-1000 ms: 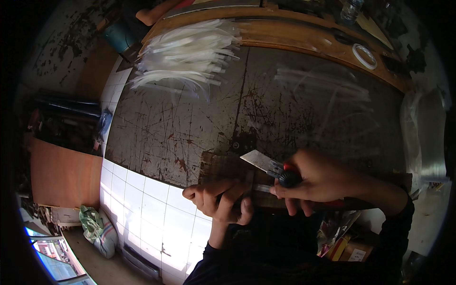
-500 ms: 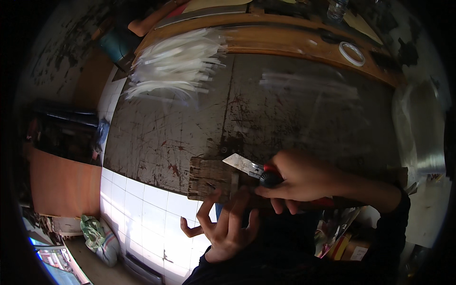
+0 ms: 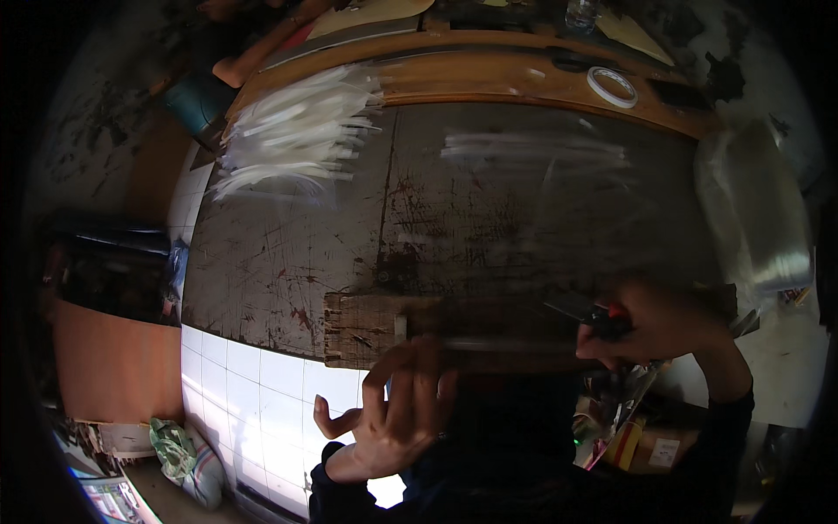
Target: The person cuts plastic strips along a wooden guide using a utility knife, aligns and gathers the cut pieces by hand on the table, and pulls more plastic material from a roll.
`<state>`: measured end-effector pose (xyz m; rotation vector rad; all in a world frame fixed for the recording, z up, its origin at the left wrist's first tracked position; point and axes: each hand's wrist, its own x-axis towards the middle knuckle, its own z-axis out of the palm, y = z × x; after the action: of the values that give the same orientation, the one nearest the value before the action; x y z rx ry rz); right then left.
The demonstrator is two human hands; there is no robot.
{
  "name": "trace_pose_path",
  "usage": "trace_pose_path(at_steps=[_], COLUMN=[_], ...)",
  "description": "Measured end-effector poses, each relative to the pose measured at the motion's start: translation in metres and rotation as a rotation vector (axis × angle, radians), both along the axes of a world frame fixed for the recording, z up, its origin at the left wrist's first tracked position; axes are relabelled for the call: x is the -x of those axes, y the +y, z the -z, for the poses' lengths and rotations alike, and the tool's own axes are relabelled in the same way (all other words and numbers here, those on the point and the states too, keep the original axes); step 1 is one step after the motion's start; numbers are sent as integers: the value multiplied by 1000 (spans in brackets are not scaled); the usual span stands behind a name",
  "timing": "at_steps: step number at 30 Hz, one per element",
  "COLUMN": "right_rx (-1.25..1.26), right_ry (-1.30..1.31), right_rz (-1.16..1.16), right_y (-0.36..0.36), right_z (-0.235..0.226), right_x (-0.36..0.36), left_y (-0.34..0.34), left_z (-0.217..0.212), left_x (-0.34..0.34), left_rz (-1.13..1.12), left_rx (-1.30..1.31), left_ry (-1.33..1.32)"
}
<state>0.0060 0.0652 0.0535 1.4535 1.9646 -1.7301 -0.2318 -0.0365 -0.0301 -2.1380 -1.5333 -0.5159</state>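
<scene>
My right hand point(image 3: 659, 323) is wrapped round the dark and red handle of a utility knife point(image 3: 602, 319), whose wide blade points left above the board. Under it lies a worn wooden board point(image 3: 358, 327) along the near edge of the table. A faint, translucent strip point(image 3: 515, 345) stretches along this board, blurred. At its left end, the bent fingers of my left hand point(image 3: 397, 406) close on the strip at the board's near edge, little finger held apart. Their exact contact is partly hidden. A small pale piece point(image 3: 400, 327) stands out on the board just beyond these fingertips.
Translucent strips point(image 3: 297, 127) are heaped at the table's far left; more strips point(image 3: 532, 150) lie far right. A tape roll point(image 3: 612, 87) rests on the wooden ledge behind. Clear plastic rolls point(image 3: 755, 210) stand at right. Another person's arm point(image 3: 271, 44) is at far left.
My right hand has moved right along the board with the knife, away from my left hand. The left fingers have drawn closer together. The whole view has shifted slightly.
</scene>
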Motion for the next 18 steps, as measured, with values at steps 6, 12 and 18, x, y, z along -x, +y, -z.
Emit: trace_pose_path(at_steps=[6, 12, 18], right_rx=[-158, -192, -327], right_ry=[-192, -311, -293], right_rz=[541, 587, 571], right_y=[-40, -40, -47], right_z=[-12, -9, 5], right_x=[-105, -128, -133], left_y=[2, 3, 3], left_z=[-4, -13, -14], left_x=[0, 1, -1], left_rz=[19, 12, 23], left_rx=[92, 36, 24], left_ry=[20, 271, 358])
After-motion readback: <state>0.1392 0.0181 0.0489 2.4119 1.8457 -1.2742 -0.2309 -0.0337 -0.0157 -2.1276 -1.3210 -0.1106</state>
